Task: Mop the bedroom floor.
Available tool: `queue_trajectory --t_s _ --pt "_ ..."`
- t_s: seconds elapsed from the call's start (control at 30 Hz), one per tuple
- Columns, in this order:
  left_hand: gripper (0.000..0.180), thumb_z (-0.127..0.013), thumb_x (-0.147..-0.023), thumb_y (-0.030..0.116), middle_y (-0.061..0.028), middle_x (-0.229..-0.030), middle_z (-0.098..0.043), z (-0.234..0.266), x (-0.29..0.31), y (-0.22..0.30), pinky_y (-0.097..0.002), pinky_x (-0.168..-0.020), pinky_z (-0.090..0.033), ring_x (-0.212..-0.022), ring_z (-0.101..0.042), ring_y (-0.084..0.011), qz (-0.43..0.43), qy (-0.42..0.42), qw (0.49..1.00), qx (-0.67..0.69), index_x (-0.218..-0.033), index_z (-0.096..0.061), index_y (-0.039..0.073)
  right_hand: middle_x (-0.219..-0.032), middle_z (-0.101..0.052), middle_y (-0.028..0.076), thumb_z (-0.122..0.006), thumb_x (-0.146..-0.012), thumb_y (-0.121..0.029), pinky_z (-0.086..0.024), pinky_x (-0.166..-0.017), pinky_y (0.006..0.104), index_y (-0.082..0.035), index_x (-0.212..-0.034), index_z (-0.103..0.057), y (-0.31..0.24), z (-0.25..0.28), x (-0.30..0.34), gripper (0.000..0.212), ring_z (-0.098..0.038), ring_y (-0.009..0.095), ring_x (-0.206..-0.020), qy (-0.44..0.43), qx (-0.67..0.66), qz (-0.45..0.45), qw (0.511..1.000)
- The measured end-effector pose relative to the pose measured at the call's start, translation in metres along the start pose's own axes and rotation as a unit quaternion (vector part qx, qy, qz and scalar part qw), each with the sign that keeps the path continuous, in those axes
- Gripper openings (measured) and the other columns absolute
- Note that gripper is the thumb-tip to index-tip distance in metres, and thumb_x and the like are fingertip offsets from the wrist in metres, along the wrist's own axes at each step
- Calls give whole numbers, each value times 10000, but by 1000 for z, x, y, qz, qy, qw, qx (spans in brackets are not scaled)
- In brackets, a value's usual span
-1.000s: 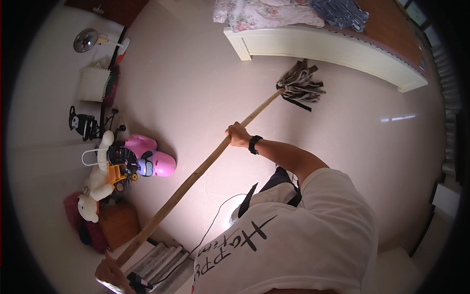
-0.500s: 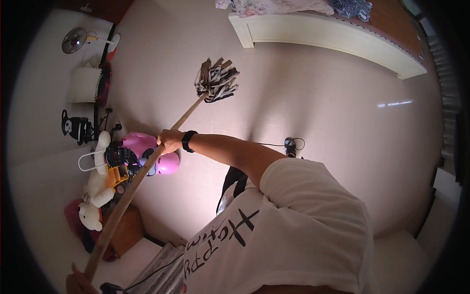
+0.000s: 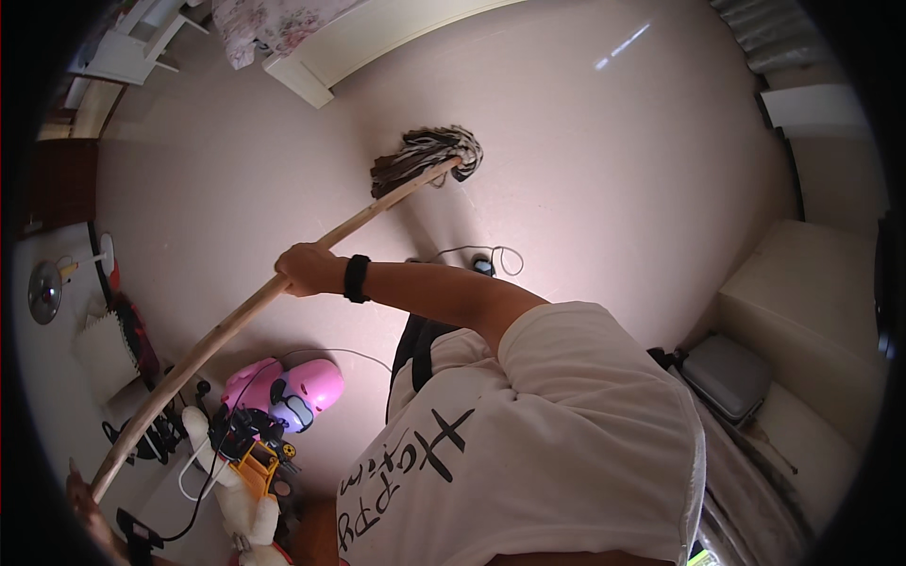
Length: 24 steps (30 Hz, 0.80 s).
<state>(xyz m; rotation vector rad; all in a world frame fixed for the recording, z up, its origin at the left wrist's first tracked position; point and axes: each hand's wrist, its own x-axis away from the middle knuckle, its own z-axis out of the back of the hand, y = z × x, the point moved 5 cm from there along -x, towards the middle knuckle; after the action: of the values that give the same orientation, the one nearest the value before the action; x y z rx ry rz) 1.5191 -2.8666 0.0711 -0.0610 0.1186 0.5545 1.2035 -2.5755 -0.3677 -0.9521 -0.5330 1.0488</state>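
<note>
Your left grip (image 3: 87,505) sits in shadow at near left, too dim for you to tell how its fingers meet the wooden pole (image 3: 217,337). Your right grip (image 3: 311,270) hides a stretch of that pole. You see only 1 shoe (image 3: 483,266), its rear covered by your right forearm (image 3: 444,290). The far bed (image 3: 377,40) and near white plush toy (image 3: 241,509) run out of view.

Stretching as pale, glossy floor (image 3: 585,170); bearing a mop head (image 3: 420,158) of dark and light strands, a looping cable (image 3: 521,259), a pink toy (image 3: 318,381).
</note>
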Motion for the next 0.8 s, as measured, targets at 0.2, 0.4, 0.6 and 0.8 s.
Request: queue_trajectory --t_s 0.2,0.4,0.6,0.8 --pt "279 -419 -779 -52 -17 -511 -265 -181 -10 184 -292 -732 -450 -510 -241 -58 -38 -33 950 309 -574 -243 16 -699 -577 102 -590 -637 -158 -451 -666 384 -71 -656 -587 118 50 133 89 -535 293 -748 79 158 -149 973" --pt "366 -589 -776 120 -26 -420 -236 -278 36 378 -261 -364 -193 -428 -231 -43 -123 -136 940 287 -499 -387 -9 -868 -555 58 -547 -679 -133 -466 -657 477 -125 -776 -608 228 96 302 115 -489 256 -893 56 265 -409 871" --pt "326 -606 -749 233 -81 -404 -421 -271 96 439 -302 -342 -306 -332 -422 -233 -284 -64 934 207 -488 -508 64 -860 -524 50 -561 -660 -97 -421 -695 518 -130 -744 -582 241 100 406 92 -452 273 -959 105 282 -460 835" --pt "303 -619 -725 146 -92 -436 -426 -189 167 328 -328 -360 -287 -361 -414 -231 -311 -3 949 50 -478 -470 50 -843 -541 36 -591 -627 -125 -356 -747 497 -175 -746 -593 193 24 373 129 -470 257 -940 98 289 -421 854"
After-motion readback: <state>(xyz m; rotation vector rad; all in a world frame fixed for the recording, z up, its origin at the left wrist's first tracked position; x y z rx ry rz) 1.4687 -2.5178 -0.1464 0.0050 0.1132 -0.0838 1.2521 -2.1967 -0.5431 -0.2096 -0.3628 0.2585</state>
